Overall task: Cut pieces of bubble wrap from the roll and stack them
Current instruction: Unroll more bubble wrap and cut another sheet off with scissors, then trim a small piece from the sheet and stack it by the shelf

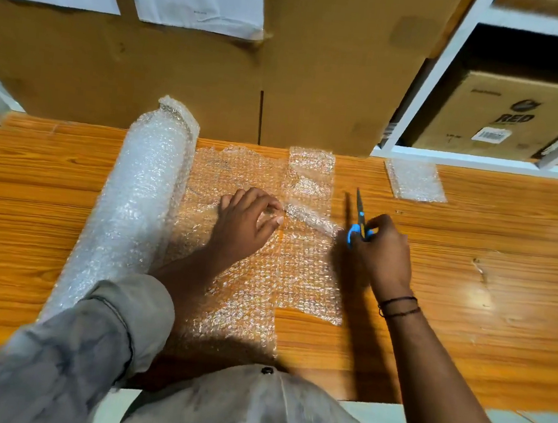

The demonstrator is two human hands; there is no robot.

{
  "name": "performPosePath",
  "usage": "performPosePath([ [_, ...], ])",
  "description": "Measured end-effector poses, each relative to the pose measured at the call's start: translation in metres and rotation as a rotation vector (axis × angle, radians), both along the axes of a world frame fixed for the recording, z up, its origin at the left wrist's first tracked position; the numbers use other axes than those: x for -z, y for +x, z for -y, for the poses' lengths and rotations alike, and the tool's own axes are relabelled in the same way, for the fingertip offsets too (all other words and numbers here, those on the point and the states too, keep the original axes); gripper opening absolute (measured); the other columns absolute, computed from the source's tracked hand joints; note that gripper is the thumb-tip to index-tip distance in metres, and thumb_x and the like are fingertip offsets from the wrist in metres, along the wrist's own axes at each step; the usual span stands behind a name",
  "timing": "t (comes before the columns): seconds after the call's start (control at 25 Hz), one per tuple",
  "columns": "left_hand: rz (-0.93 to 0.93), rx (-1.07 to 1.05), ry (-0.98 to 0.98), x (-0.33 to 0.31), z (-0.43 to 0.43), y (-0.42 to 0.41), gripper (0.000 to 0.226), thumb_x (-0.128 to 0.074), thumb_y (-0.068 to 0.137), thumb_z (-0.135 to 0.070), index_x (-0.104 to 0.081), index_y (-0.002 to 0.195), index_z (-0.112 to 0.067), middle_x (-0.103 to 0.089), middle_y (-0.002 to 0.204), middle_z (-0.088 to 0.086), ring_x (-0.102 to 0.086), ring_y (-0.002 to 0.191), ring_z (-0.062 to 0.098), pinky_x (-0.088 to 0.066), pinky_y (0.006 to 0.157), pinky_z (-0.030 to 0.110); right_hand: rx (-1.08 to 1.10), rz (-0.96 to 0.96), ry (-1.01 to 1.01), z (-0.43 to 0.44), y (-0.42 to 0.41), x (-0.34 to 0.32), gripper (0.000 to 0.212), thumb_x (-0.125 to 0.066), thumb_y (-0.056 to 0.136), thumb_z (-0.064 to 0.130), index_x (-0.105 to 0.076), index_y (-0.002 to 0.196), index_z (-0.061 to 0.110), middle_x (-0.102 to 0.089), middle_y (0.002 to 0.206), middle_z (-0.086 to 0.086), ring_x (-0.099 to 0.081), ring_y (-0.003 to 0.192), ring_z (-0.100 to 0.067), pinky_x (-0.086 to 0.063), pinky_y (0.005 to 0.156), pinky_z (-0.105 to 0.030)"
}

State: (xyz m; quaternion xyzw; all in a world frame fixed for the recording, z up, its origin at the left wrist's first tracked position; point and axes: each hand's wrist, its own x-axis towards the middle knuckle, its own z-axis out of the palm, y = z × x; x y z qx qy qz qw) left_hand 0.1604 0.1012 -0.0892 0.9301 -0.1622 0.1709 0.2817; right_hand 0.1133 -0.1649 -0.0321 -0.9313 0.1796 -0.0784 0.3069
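Observation:
A bubble wrap roll (135, 197) lies on the wooden table (470, 264), its loose sheet (229, 291) spread out to the right. A cut runs through the sheet near its right end, leaving a narrow strip (309, 275) there. My left hand (249, 222) pinches the strip's lifted, curled edge. My right hand (382, 252) grips blue-handled scissors (360, 219), blades pointing away from me, just right of the strip. A small stack of cut pieces (415, 180) lies at the table's far right.
A big cardboard box (215, 79) with white labels stands against the table's far edge. White shelving (449, 57) at the back right holds another carton (504, 117). The table's near edge is at my body.

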Motion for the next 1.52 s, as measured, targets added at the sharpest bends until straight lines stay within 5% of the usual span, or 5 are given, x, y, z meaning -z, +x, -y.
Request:
performPosePath([
  [0.48, -0.024, 0.433, 0.147, 0.005, 0.022, -0.054, 0.028, -0.075, 0.086, -0.058, -0.072, 0.106, -0.039, -0.063, 0.115, -0.021, -0.046, 0.114, 0.009, -0.026, 0.095, 0.037, -0.202, -0.037, -0.438, 0.020, -0.053, -0.004, 0.025, -0.058, 0.094, 0.028, -0.077, 0.098, 0.012, -0.069, 0.097, -0.013, -0.065, 0.096, -0.039, -0.048, 0.063, -0.037],
  [0.8, -0.131, 0.352, 0.034, -0.004, 0.031, -0.065, 0.019, -0.057, 0.099, -0.047, -0.067, 0.095, -0.031, -0.066, 0.091, -0.016, -0.055, 0.094, 0.010, -0.027, 0.090, 0.037, -0.978, -0.088, -0.173, 0.014, -0.076, 0.020, 0.094, -0.060, 0.083, 0.081, -0.034, 0.159, 0.032, -0.042, 0.160, 0.007, -0.027, 0.150, -0.014, -0.023, 0.117, -0.036],
  [1.04, -0.438, 0.375, -0.348, -0.016, 0.032, -0.062, 0.034, -0.042, 0.110, -0.036, -0.070, 0.102, -0.020, -0.075, 0.090, 0.005, -0.071, 0.079, 0.017, -0.058, 0.075, 0.035, -0.735, 0.067, 0.130, 0.019, -0.058, 0.033, 0.061, -0.076, 0.091, 0.029, -0.053, 0.147, 0.026, -0.072, 0.126, 0.003, -0.068, 0.105, -0.014, -0.053, 0.086, -0.033],
  [1.24, -0.556, 0.172, -0.503, -0.034, 0.043, -0.056, 0.049, -0.032, 0.108, -0.053, -0.058, 0.136, -0.023, -0.070, 0.120, -0.004, -0.067, 0.092, 0.001, -0.052, 0.085, 0.019, -0.367, 0.030, 0.216, 0.001, -0.036, 0.031, 0.043, -0.071, 0.096, 0.038, -0.061, 0.135, 0.025, -0.065, 0.065, 0.004, -0.058, 0.057, -0.007, -0.040, 0.053, -0.026],
  [1.52, -0.313, 0.074, -0.241, -0.007, 0.039, -0.060, 0.074, -0.081, 0.086, -0.038, -0.045, 0.150, -0.028, -0.068, 0.082, -0.013, -0.066, 0.074, 0.006, -0.056, 0.081, 0.038, -0.259, 0.066, 0.058, -0.014, -0.017, 0.035, 0.078, -0.076, 0.089, 0.036, -0.037, 0.154, 0.017, -0.073, 0.077, -0.008, -0.071, 0.080, -0.034, -0.055, 0.071, -0.043],
])
